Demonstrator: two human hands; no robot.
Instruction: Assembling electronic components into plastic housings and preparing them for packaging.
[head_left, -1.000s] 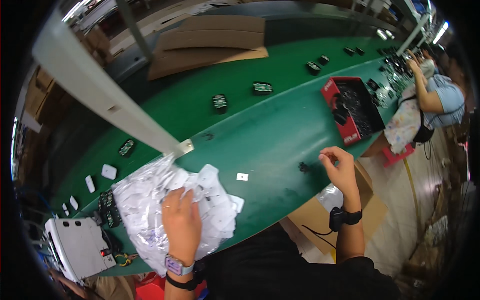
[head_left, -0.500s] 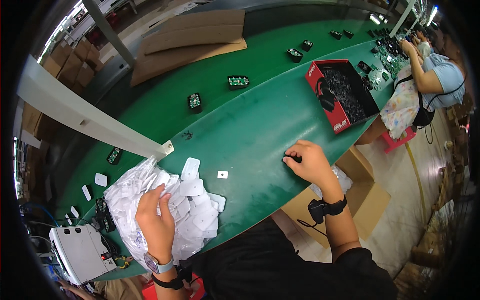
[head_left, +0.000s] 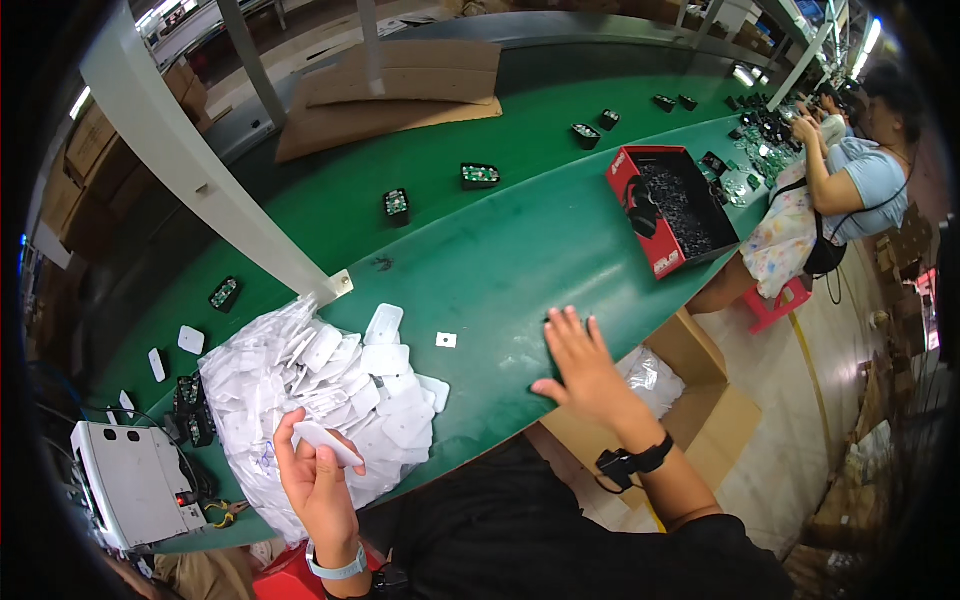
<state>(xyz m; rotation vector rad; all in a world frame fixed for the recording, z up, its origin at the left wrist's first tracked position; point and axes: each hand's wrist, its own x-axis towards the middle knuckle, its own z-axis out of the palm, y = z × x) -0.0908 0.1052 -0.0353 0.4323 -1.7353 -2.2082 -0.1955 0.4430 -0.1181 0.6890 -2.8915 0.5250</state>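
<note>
My left hand (head_left: 316,492) pinches a thin white rounded plate (head_left: 328,443) between thumb and fingers. It is just in front of a clear plastic bag (head_left: 238,375), where a heap of similar white plates (head_left: 405,412) spills out toward the right. My right hand (head_left: 588,378) is spread palm down, low over or on the green bench (head_left: 490,290); no held object shows in it. Between the heap and this hand lies a small white square with a dark dot (head_left: 446,340).
A red box (head_left: 637,225) of small black parts stands at right. Black housings with circuit boards (head_left: 480,176) sit along the green strip behind. A white post (head_left: 200,180), a grey device (head_left: 135,485) and an open carton (head_left: 700,405) flank the bench. A co-worker (head_left: 865,180) sits far right.
My left hand has drawn back from the heap toward me with a white plate in it. My right hand has gone from curled fingers to spread ones and shifted slightly left.
</note>
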